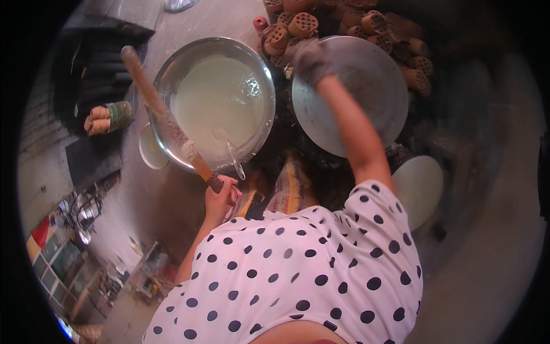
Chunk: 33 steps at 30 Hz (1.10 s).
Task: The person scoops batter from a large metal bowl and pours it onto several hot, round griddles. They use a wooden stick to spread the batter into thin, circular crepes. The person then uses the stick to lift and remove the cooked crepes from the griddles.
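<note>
My left hand point(222, 192) is closed round the lower end of a long wooden paddle point(161, 112), which slants up across the left rim of a metal basin point(268, 107). Pale, milky batter point(215, 99) fills the basin, and a ladle point(235, 159) leans in it against the near rim. My right hand point(310, 62), blurred and in a dark glove or cloth, is over the far left rim of a wide, round metal pan point(374, 94). Whether it holds anything cannot be made out.
Beyond the pan lie perforated clay-coloured cylindrical briquettes point(304, 25). A white bowl point(151, 146) sits left of the basin, and a pale round vessel point(419, 189) stands at the right. Bundled cylinders point(107, 117) rest at the left. My patterned trouser legs are close below the basin and pan.
</note>
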Each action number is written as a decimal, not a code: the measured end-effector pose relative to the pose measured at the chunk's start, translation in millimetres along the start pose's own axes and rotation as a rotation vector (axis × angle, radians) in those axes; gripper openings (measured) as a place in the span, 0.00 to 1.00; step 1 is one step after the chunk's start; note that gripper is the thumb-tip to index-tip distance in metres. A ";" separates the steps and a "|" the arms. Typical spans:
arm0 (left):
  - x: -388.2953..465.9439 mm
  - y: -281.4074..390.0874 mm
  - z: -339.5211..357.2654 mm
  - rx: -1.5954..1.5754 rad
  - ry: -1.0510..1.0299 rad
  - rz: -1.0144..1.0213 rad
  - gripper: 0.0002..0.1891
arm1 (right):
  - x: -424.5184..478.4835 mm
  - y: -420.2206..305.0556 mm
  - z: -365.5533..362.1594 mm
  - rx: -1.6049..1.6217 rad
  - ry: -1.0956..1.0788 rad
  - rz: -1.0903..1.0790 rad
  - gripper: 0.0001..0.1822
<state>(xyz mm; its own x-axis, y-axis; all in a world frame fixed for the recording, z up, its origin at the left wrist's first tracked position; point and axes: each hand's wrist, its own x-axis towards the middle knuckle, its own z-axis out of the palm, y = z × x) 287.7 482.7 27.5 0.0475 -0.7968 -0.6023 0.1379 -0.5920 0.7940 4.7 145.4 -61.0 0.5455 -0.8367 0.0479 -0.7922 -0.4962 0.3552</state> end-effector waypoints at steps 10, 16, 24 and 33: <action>58.7 -15.4 -40.5 0.191 -0.541 0.087 0.13 | -418.4 15.2 -91.4 0.104 -0.175 0.895 0.06; 125.0 11.4 -25.7 0.588 -0.851 0.139 0.13 | -318.7 -240.2 -116.8 0.571 0.542 1.279 0.08; 194.1 59.2 35.8 1.035 -1.296 -0.028 0.11 | -309.3 -549.9 -141.2 0.722 0.817 2.982 0.24; 227.2 39.7 116.1 1.378 -1.689 0.038 0.12 | -213.6 -606.4 -190.7 -0.559 -0.091 2.934 0.17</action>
<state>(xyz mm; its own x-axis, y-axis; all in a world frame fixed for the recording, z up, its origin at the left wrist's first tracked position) 189.1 264.1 -68.4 -0.7474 0.3236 -0.5803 -0.4777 0.3452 0.8078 420.7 669.2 -108.5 -0.5307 0.7719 0.3501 0.7297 0.6262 -0.2746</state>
